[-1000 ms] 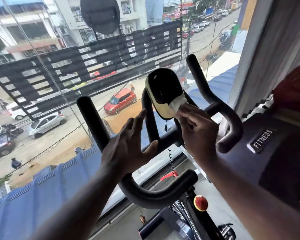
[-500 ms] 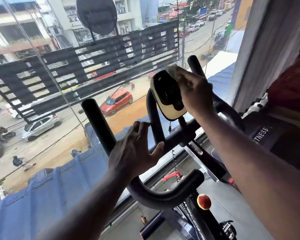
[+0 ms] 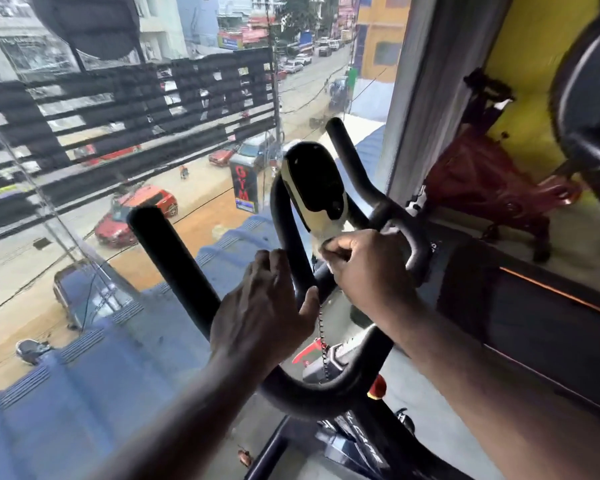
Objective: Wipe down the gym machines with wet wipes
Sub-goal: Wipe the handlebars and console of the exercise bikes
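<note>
Your right grip (image 3: 368, 271) pinches the wet wipe (image 3: 318, 239) against the lower edge of the console (image 3: 312, 181), while your left grip (image 3: 264, 306) rests open-fingered on the handlebar (image 3: 174, 265).

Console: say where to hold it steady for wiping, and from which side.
Probably the upper end of the console, fingers across its narrow width, coming from the left with the left hand. It is a tall, narrow oval, free there; the right hand pinches the wipe at its lower end.
</note>
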